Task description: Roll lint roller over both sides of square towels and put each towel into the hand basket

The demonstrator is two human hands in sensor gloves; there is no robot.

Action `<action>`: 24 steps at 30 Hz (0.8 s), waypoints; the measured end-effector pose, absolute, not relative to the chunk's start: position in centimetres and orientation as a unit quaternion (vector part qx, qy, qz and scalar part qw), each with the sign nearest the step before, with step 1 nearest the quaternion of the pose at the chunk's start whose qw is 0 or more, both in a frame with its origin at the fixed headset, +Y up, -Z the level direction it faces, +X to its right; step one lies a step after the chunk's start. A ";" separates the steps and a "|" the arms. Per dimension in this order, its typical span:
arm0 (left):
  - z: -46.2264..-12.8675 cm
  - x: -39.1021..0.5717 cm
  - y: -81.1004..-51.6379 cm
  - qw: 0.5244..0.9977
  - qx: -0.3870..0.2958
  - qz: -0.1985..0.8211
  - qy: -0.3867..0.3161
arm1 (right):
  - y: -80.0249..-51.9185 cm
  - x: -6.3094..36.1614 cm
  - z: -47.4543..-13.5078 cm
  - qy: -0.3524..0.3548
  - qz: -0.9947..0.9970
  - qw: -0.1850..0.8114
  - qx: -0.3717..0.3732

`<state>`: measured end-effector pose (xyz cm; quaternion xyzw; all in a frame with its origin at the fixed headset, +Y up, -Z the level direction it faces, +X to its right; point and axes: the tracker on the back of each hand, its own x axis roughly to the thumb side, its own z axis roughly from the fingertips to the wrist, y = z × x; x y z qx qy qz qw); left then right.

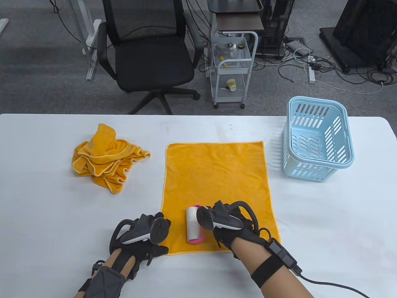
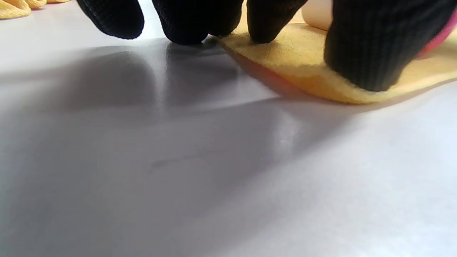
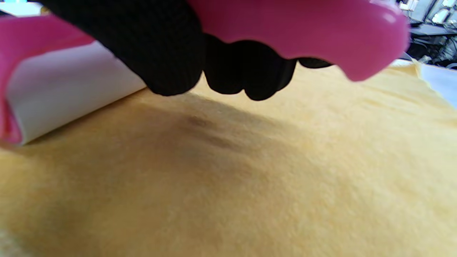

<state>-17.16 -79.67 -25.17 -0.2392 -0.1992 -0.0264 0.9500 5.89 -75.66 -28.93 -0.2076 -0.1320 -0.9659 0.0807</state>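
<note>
An orange towel (image 1: 214, 183) lies flat in the middle of the white table (image 1: 46, 211). My right hand (image 1: 231, 223) grips the pink handle of a lint roller (image 1: 194, 226), whose white roll rests on the towel near its front edge. In the right wrist view the pink handle (image 3: 303, 32) and white roll (image 3: 71, 89) sit over the towel (image 3: 250, 171). My left hand (image 1: 149, 239) presses the towel's front left corner with straight fingers; its fingertips (image 2: 357, 53) rest on the towel edge (image 2: 321, 71).
A crumpled pile of orange towels (image 1: 105, 155) lies at the left of the table. A light blue hand basket (image 1: 318, 139) stands at the right. Beyond the table are a black office chair (image 1: 149, 52) and a white cart (image 1: 232, 68).
</note>
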 end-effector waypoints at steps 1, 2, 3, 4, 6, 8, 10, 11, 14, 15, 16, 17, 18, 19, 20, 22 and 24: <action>-25.2 -17.2 -79.7 0.950 -0.239 -0.027 -0.199 | -75.6 7.0 -29.2 -0.135 -0.968 0.090 -0.192; -25.2 -17.1 -79.7 0.950 -0.239 -0.028 -0.199 | -75.4 8.3 -29.5 -0.139 -0.969 0.104 -0.176; -25.2 -17.2 -79.7 0.950 -0.239 -0.028 -0.200 | -75.3 9.5 -29.8 -0.144 -0.971 0.111 -0.158; -25.2 -17.2 -79.7 0.950 -0.239 -0.028 -0.200 | -75.1 11.2 -30.2 -0.153 -0.972 0.118 -0.133; -25.2 -17.2 -79.7 0.950 -0.239 -0.028 -0.200 | -74.8 15.5 -30.9 -0.170 -0.974 0.129 -0.074; -25.2 -17.1 -79.6 0.950 -0.239 -0.030 -0.201 | -74.6 18.6 -31.2 -0.171 -0.974 0.143 -0.032; -25.2 -17.1 -79.6 0.949 -0.239 -0.031 -0.201 | -74.6 22.1 -31.3 -0.177 -0.971 0.158 0.016; -25.2 -17.1 -79.6 0.949 -0.239 -0.031 -0.201 | -74.6 23.1 -31.2 -0.179 -0.970 0.160 0.028; -25.2 -17.1 -79.6 0.949 -0.239 -0.032 -0.202 | -74.5 25.8 -31.0 -0.197 -0.969 0.141 0.056; -25.2 -17.1 -79.7 0.949 -0.239 -0.032 -0.201 | -74.4 26.8 -30.9 -0.203 -0.970 0.119 0.056; -25.2 -17.1 -79.7 0.950 -0.239 -0.032 -0.201 | -74.2 27.4 -30.9 -0.195 -0.973 0.101 0.065; -25.2 -17.1 -79.7 0.950 -0.238 -0.031 -0.201 | -74.0 28.4 -30.8 -0.176 -0.978 0.071 0.084; -25.2 -17.1 -79.7 0.950 -0.238 -0.031 -0.201 | -73.8 29.4 -30.8 -0.155 -0.981 0.046 0.106; -25.2 -17.1 -79.7 0.950 -0.238 -0.031 -0.201 | -73.8 29.8 -30.8 -0.144 -0.982 0.036 0.119; -25.2 -17.1 -79.7 0.950 -0.238 -0.031 -0.200 | -73.8 30.5 -30.7 -0.128 -0.981 0.032 0.142; -25.2 -17.1 -79.7 0.950 -0.239 -0.030 -0.200 | -74.0 32.0 -30.7 -0.103 -0.976 0.045 0.187; -25.2 -17.1 -79.7 0.950 -0.239 -0.030 -0.200 | -74.4 32.7 -30.8 -0.106 -0.970 0.045 0.213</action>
